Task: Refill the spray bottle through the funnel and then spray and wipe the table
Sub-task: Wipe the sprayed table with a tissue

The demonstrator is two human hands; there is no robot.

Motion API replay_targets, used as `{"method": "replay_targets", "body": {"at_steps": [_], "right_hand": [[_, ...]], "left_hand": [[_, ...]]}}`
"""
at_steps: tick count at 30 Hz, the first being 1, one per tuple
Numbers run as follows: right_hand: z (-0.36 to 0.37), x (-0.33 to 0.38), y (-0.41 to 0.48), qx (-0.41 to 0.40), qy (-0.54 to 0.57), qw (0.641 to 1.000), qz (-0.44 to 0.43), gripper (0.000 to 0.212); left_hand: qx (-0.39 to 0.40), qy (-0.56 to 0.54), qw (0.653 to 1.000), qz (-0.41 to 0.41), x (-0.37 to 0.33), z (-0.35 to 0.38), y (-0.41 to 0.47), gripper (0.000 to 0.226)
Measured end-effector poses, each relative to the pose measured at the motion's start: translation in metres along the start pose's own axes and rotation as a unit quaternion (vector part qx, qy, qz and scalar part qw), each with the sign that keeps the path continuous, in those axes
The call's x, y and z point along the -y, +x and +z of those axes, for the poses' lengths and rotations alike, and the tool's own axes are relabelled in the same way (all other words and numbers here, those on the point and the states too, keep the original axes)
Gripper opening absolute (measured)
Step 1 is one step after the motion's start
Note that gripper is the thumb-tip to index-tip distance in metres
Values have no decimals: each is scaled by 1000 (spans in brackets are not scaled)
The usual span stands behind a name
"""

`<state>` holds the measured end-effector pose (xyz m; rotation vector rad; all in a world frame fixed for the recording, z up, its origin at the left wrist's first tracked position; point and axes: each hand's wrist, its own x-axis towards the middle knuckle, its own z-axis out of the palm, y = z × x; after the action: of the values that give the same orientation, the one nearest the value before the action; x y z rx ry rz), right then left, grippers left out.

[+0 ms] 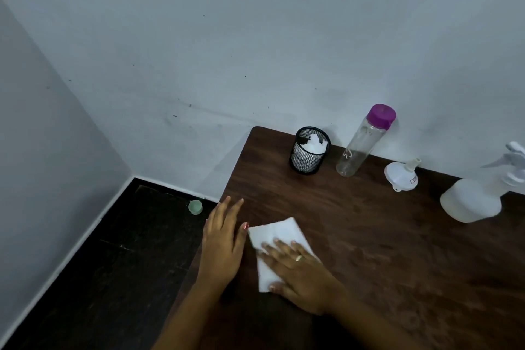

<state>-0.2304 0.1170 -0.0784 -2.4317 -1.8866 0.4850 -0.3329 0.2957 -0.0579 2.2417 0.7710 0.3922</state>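
Observation:
A folded white tissue (277, 231) lies near the left edge of the dark wooden table (383, 250). My right hand (301, 273) presses flat on it with straight fingers. My left hand (224, 236) rests flat on the table just left of the tissue, at the table's edge. The white spray bottle (471, 202) stands at the far right. A white funnel (402, 176) lies on its side near the back wall. A clear water bottle with a purple cap (362, 145) stands behind it.
A black mesh cup (309, 150) holding white tissues stands at the table's back left corner. A small green cap (195, 206) lies on the dark floor left of the table. Grey walls close in behind and at the left.

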Motion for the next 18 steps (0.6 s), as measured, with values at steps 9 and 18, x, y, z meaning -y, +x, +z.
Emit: {"method": "replay_targets", "body": {"at_steps": [9, 18], "right_hand": [[-19, -24, 51, -33, 73, 986, 148, 93], [0, -34, -22, -18, 14, 1000, 1, 61]], "left_hand": [[18, 7, 1000, -3, -5, 13, 2, 51], [43, 3, 999, 9, -13, 30, 6, 50]]}}
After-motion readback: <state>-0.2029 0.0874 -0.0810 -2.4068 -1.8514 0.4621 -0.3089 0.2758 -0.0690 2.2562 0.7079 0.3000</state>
